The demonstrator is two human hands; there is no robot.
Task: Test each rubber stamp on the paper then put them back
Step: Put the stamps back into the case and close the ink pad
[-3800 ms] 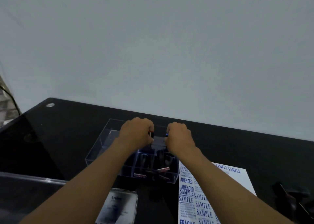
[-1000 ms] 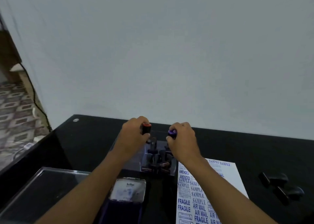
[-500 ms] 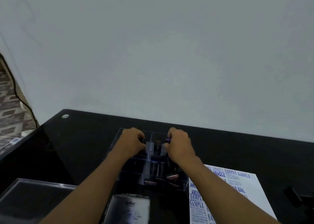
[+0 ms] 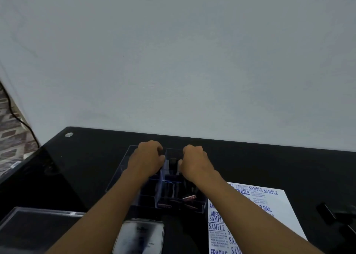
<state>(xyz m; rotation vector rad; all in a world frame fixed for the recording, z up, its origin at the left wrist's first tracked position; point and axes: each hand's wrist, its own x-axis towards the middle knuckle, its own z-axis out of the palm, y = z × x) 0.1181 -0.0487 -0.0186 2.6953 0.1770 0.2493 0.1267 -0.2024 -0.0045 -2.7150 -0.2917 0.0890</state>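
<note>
The stamps (image 4: 173,191) lay in the compartments of the clear box (image 4: 123,173) on the black worktop (image 4: 269,169), one black knob (image 4: 172,161) standing between my hands. My left hand (image 4: 147,160) and right hand (image 4: 194,162) hung over the far compartments, fingers curled; I could not tell whether either grip held a stamp. The stamped paper (image 4: 269,201) lay right of the box, the ink pad tin (image 4: 139,236) near me
</note>
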